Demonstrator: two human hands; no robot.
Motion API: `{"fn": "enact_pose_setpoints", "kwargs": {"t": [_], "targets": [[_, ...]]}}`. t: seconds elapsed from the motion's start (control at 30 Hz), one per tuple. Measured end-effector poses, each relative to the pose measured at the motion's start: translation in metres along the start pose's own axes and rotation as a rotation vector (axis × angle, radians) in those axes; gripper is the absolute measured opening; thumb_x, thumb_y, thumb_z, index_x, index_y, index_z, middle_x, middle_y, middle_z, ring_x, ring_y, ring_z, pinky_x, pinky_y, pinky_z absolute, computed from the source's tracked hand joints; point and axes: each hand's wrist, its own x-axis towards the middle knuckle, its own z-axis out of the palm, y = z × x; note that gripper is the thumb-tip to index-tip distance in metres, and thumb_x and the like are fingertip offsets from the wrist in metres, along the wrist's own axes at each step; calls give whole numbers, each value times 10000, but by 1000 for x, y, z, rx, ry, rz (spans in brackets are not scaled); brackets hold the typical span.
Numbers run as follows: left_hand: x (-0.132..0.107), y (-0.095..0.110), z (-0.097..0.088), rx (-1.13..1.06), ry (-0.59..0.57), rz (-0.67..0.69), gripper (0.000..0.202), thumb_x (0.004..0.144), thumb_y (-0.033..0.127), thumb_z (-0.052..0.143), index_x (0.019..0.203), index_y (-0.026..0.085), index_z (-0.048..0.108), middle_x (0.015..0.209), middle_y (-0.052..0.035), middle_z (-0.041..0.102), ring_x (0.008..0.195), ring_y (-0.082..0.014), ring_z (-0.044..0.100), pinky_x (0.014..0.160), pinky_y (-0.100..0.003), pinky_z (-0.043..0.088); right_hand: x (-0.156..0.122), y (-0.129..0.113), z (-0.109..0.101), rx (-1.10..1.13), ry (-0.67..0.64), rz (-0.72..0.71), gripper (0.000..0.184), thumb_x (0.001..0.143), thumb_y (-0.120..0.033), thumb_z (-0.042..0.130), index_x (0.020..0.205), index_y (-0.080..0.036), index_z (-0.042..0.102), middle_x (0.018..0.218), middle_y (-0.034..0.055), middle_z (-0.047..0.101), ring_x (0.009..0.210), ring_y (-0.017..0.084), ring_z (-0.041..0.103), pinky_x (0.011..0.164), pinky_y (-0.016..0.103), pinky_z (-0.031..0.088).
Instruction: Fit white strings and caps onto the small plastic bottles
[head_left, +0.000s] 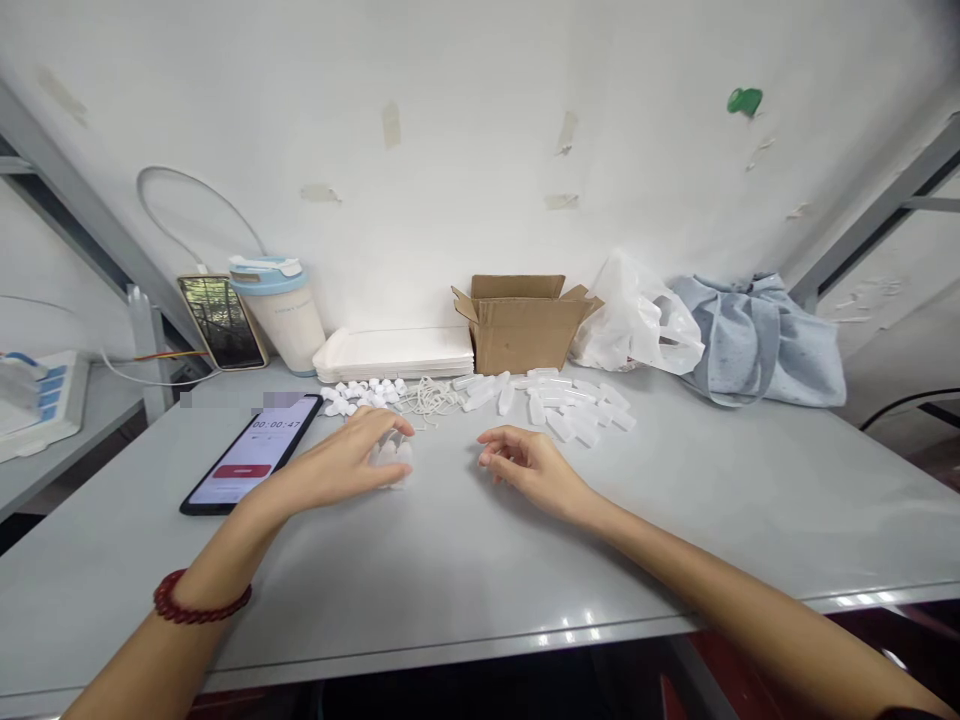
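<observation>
My left hand [341, 462] rests on the grey table [465, 560], its fingers curled over a few small white plastic pieces [395, 458]. A red bead bracelet [196, 600] circles that wrist. My right hand [525, 462] lies a little to the right, fingers loosely curled, nothing visible in them. Just beyond the hands lie a cluster of small white caps [364, 394], a tangle of white strings [431, 397] and several clear plastic tubes [559, 400].
A phone [255, 452] showing a timer lies left of my left hand. At the back stand another phone [222, 322], a lidded cup [279, 312], stacked white trays [395, 354], an open cardboard box [521, 322], a plastic bag [637, 320] and a blue cloth bag [757, 342].
</observation>
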Motion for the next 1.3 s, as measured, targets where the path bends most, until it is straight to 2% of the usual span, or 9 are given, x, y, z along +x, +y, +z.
{"fn": "enact_pose_setpoints", "kwargs": {"t": [0.13, 0.2, 0.27, 0.33, 0.4, 0.6, 0.77, 1.03, 1.3], "targets": [[9, -5, 7, -5, 220, -28, 269, 825, 301, 401, 1013, 203, 567, 1082, -62, 598, 1032, -248, 511, 862, -385, 435, 5, 6, -5, -134, 83, -122, 214, 855, -242, 511, 1034, -157, 590, 840, 45, 654, 718, 144, 604, 625, 273, 475], [15, -8, 14, 39, 314, 14, 287, 829, 248, 363, 1006, 173, 577, 1083, -83, 607, 1056, -252, 496, 907, -415, 414, 10, 12, -9, -279, 156, -250, 216, 862, -214, 490, 1053, -158, 574, 915, 75, 649, 824, 179, 600, 670, 304, 494], [21, -10, 21, 93, 352, 76, 315, 841, 222, 340, 1015, 141, 590, 1093, -107, 607, 1083, -258, 472, 951, -440, 384, 16, 19, -16, -498, 218, -370, 231, 857, -177, 484, 1072, -144, 562, 1032, 124, 615, 957, 228, 565, 772, 370, 493], [28, -10, 27, 119, 337, 123, 334, 865, 223, 333, 1042, 126, 599, 1119, -114, 603, 1106, -260, 452, 973, -446, 369, 21, 24, -22, -713, 241, -413, 263, 847, -141, 487, 1101, -123, 552, 1158, 170, 560, 1083, 275, 501, 867, 434, 458], [33, -10, 30, 125, 298, 149, 342, 888, 240, 337, 1069, 131, 605, 1136, -105, 602, 1120, -260, 439, 981, -445, 365, 24, 26, -26, -875, 238, -393, 286, 854, -137, 483, 1132, -112, 541, 1275, 192, 492, 1166, 307, 439, 899, 470, 437], [42, -9, 33, 159, 199, 161, 347, 917, 300, 349, 1050, 153, 634, 1196, -90, 572, 1168, -274, 381, 996, -466, 342, 26, 24, -28, -1136, 141, -269, 307, 917, -224, 425, 1183, -114, 532, 1414, 162, 394, 1261, 360, 343, 912, 543, 395], [44, -10, 35, 164, 188, 153, 355, 931, 344, 338, 987, 176, 646, 1188, -75, 560, 1155, -268, 386, 987, -459, 342, 27, 26, -25, -1226, 136, -211, 367, 917, -265, 441, 1250, -118, 489, 1398, 186, 405, 1246, 393, 350, 917, 637, 327], [43, -4, 36, 169, 175, 99, 381, 923, 351, 345, 1119, 138, 591, 1192, -103, 552, 1153, -281, 386, 983, -466, 340, 28, 27, -23, -1248, 144, -227, 366, 931, -294, 412, 1267, -169, 484, 1336, 206, 446, 1220, 366, 389, 919, 614, 331], [38, 3, 25, 28, 337, 76, 384, 896, 372, 387, 1168, 169, 566, 1228, -90, 534, 1172, -261, 394, 1005, -462, 340, 30, 25, -25, -1182, 104, -226, 367, 939, -358, 392, 1248, -196, 505, 1435, 151, 359, 1302, 366, 295, 966, 628, 274]]}}
